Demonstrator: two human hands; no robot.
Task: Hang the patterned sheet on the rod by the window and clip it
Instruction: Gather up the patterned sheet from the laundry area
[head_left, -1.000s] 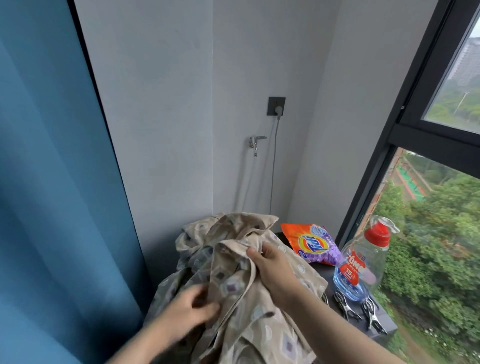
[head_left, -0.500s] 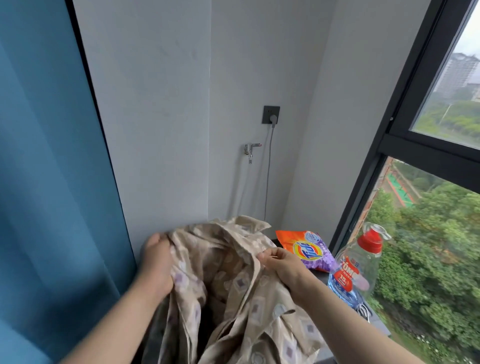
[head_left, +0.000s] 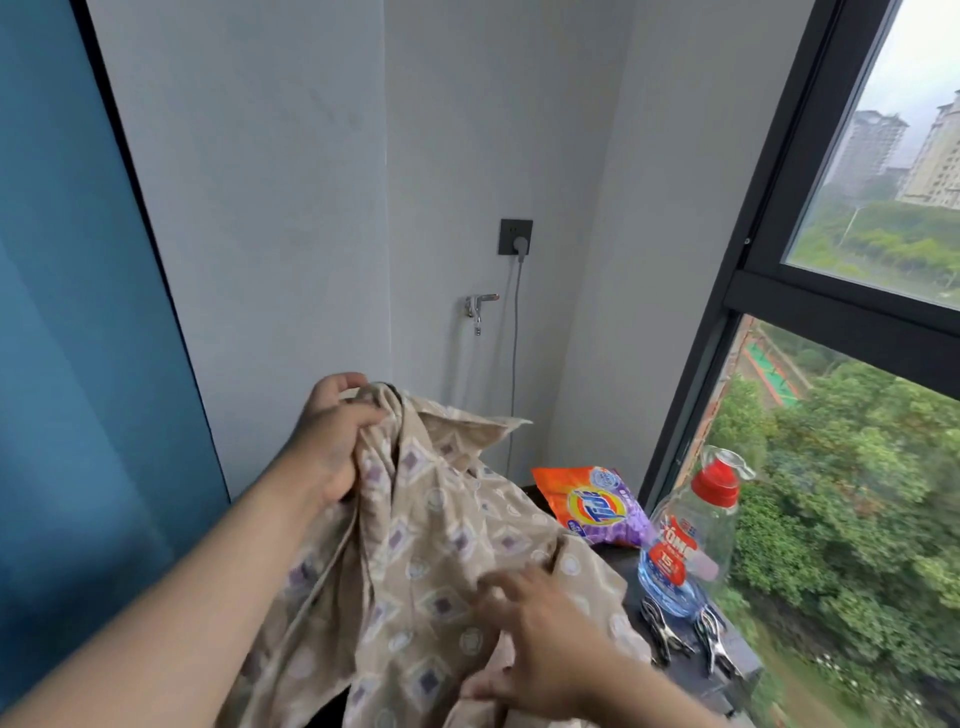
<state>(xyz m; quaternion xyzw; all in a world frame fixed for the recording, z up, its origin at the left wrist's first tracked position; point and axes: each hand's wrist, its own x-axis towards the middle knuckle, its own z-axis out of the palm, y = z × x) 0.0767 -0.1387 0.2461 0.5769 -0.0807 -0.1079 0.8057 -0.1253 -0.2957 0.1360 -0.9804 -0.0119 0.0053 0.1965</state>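
Observation:
The patterned sheet (head_left: 431, 561) is beige with purple and white diamonds and hangs bunched in front of me. My left hand (head_left: 332, 441) grips a gathered upper edge of it, raised against the grey wall. My right hand (head_left: 540, 644) is lower, fingers spread on the cloth near the bottom of the view; whether it grips is unclear because of blur. Two metal clips (head_left: 691, 639) lie on the dark surface by the window. No rod is in view.
An orange and purple detergent bag (head_left: 592, 504) and a clear bottle with a red cap (head_left: 696, 530) stand on the dark surface (head_left: 737, 670). A blue curtain (head_left: 67, 364) hangs on the left. A tap (head_left: 480, 306) and socket (head_left: 515, 237) are on the wall; the black-framed window (head_left: 779, 291) is on the right.
My left hand has lifted the sheet's edge higher. My right hand let go of the upper edge and dropped down onto the lower cloth. The view tilted slightly upward.

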